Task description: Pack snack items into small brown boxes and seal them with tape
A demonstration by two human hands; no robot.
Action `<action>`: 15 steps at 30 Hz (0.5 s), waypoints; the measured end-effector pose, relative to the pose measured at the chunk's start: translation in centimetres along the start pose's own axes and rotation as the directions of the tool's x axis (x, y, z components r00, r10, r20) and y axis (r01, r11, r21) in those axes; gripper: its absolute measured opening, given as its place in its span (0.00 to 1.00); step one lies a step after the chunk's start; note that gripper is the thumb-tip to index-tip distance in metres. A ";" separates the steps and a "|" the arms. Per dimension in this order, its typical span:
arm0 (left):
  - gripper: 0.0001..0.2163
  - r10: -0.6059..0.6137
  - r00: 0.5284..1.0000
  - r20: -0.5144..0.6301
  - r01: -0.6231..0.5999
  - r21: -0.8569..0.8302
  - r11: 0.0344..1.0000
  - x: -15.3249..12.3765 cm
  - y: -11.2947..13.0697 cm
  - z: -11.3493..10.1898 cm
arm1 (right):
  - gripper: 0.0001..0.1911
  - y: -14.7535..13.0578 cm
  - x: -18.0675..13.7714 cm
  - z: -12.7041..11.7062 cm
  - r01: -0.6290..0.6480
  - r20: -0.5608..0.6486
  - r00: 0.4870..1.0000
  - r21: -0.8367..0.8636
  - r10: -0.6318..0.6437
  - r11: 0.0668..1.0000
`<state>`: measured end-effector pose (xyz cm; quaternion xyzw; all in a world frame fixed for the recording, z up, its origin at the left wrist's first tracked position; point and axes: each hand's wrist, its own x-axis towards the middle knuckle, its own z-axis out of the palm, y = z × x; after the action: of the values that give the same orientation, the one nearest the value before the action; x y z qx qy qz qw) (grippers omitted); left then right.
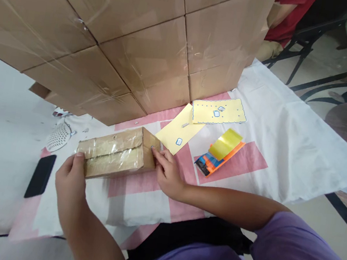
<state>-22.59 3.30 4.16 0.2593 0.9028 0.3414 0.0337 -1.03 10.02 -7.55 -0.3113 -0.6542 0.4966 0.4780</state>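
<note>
A small brown cardboard box (115, 153) taped over its top seam lies on the pink-and-white cloth (257, 129) in front of me. My left hand (71, 180) grips its left end, fingers curled around the corner. My right hand (166, 170) holds the right end, with fingers pressed against the side flap. Both hands are closed on the box.
A wall of taped cardboard boxes (124, 41) stands right behind. Two yellow sticker sheets (201, 116) and an orange tape dispenser with yellow tape (220, 151) lie to the right. A black phone (40, 175) and a white perforated object (59, 136) lie left. A person in red (288, 12) sits far back.
</note>
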 end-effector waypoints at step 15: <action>0.18 -0.009 1.000 -0.007 0.009 -0.091 0.996 0.0 -0.3 0.2 | 0.15 0.0 0.5 -0.1 0.007 -0.051 0.999 0.092 -0.003 0.996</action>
<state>-22.66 3.22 3.82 0.2522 0.8875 0.3831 0.0436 -1.14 10.49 -7.42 -0.3000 -0.6191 0.5168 0.5096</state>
